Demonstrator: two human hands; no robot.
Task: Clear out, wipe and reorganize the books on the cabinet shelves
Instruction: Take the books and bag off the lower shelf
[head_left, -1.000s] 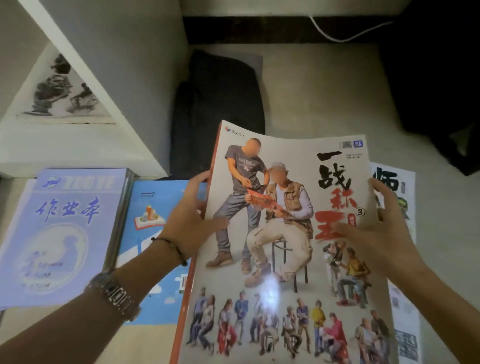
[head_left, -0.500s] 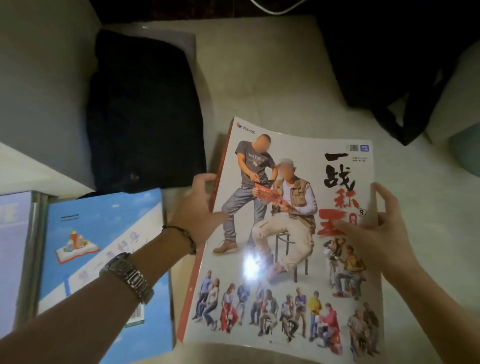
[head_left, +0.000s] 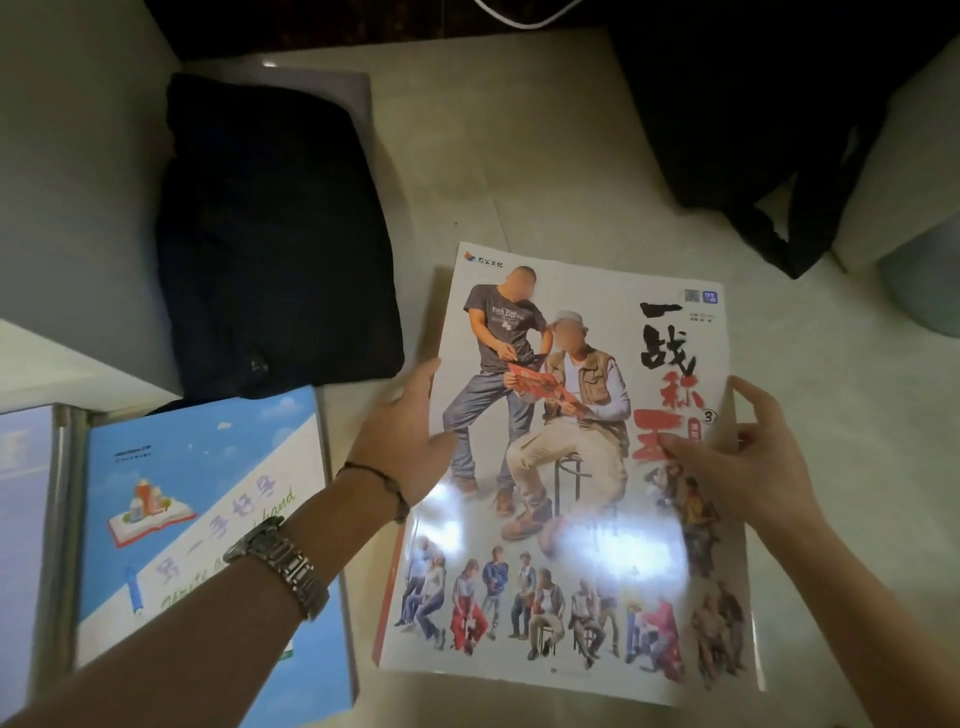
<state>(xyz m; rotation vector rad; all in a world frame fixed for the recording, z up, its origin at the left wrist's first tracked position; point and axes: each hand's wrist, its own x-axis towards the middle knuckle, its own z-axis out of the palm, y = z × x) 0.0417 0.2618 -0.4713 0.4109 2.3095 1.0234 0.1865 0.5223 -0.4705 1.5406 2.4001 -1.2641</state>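
Books are laid out on the pale floor (head_left: 519, 171). A large white book (head_left: 566, 519), its cover printed with people and red and black characters, is held face up by its two side edges. To its left a blue book (head_left: 208, 499) lies flat on the floor, and left of that the edge of a pale book (head_left: 21, 545) is seen at the frame's border. Beyond the white book's upper left corner a dark folded cloth (head_left: 275, 234) rests against a grey panel, and a white cabinet corner (head_left: 78, 208) stands left of the cloth. Dark fabric (head_left: 753, 130) is heaped beyond the white book's upper right.

The left hand (head_left: 402, 441) is set at the white book's left edge, thumb laid on the cover, fingers (head_left: 415, 382) behind the edge, grasping it. A watch (head_left: 280, 564) and a thin band are worn on that arm. The right hand (head_left: 748, 467) grasps the right edge, thumb on the cover, fingers (head_left: 753, 395) extended past the edge.
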